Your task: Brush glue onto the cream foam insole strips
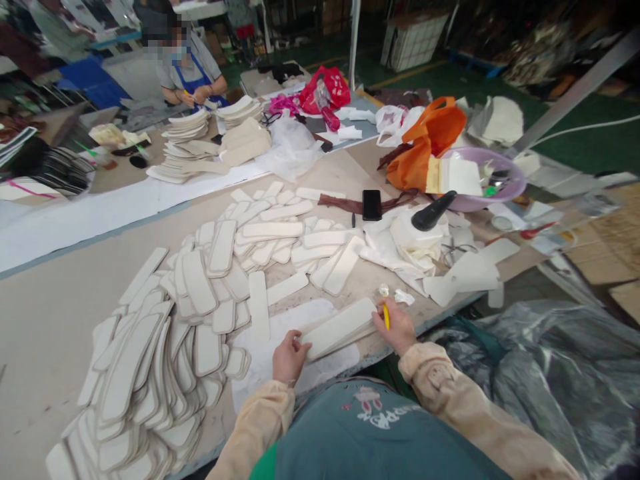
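Observation:
A long white rounded strip (341, 327) lies over other strips on a white sheet (320, 373) at the table's front edge. My left hand (290, 358) is closed, pinching the strip's left end between thumb and fingers. At its right end, my right hand (395, 325) is closed around a slim yellow tool (387, 317) whose kind I cannot make out. The right fingertips touch the strip's end. Small crumpled white scraps (403, 297) lie just beyond that hand.
Big heaps of similar white pieces (133, 367) spread to the left and centre. Farther back are a black phone (371, 205), a white container with a black top (433, 212), a purple basin (505, 193) and an orange bag (434, 137). A co-worker (193, 73) sits across the table.

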A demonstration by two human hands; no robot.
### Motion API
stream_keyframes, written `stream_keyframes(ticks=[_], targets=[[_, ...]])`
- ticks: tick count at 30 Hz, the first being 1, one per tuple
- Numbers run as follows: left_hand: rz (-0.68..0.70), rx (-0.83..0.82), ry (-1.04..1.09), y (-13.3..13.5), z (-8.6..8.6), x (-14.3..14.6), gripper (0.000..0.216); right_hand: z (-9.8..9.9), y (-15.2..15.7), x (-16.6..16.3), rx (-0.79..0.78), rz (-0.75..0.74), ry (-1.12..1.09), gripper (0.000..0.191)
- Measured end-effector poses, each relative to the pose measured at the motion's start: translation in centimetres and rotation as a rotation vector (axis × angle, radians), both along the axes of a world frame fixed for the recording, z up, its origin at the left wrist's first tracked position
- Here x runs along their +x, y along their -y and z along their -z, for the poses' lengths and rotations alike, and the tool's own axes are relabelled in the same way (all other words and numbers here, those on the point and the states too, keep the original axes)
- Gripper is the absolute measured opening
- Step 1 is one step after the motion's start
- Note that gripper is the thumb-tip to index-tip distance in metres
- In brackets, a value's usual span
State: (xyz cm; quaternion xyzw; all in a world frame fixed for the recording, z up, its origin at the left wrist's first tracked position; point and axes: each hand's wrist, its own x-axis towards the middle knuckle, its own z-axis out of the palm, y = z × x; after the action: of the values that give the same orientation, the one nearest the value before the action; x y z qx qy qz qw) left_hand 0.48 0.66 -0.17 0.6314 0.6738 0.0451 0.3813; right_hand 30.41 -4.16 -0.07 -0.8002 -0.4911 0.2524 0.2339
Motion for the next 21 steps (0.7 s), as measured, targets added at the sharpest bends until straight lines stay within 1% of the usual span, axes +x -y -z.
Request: stream_keyframes(ticks=[5,6,8,10,12,15,17,19,21], targets=[[0.031,-0.01,-0.006,-0.2,0.0,0.0,0.024,0.5,-0.1,0.4,-0.028,-0.002,0.065,0.024],[0.039,-0.014,-0.014,-0.2,0.0,0.0,0.024,0.6,0.0,0.5,-0.011,0.0,0.109,0.024],[0.049,-0.017,-0.027,-0.3,0.0,0.0,0.024,0.7,0.1,0.6,0.097,-0.048,0.204,0.023],[0.053,-0.014,-0.025,-0.3,0.1,0.0,0.024,0.7,0.2,0.2,0.234,-0.164,0.252,0.023],[0.055,-0.011,-0.014,-0.3,0.2,0.0,0.024,0.6,0.2,-1.2,0.328,-0.331,0.219,0.021],[0.061,-0.007,-0.007,-0.4,0.4,0.0,0.024,0.9,0.0,-4.2,0.396,-0.611,0.123,0.019],[0.07,-0.005,-0.01,-0.5,0.5,0.1,0.024,1.4,-0.3,-5.8,0.403,-0.762,0.077,0.022],[0.077,-0.01,-0.016,-0.6,0.4,0.1,0.025,2.2,-0.4,-6.2,0.37,-0.832,0.063,0.025],[0.077,-0.012,-0.018,-0.6,0.4,0.2,0.024,3.1,-0.3,-5.3,0.339,-0.829,0.072,0.029]])
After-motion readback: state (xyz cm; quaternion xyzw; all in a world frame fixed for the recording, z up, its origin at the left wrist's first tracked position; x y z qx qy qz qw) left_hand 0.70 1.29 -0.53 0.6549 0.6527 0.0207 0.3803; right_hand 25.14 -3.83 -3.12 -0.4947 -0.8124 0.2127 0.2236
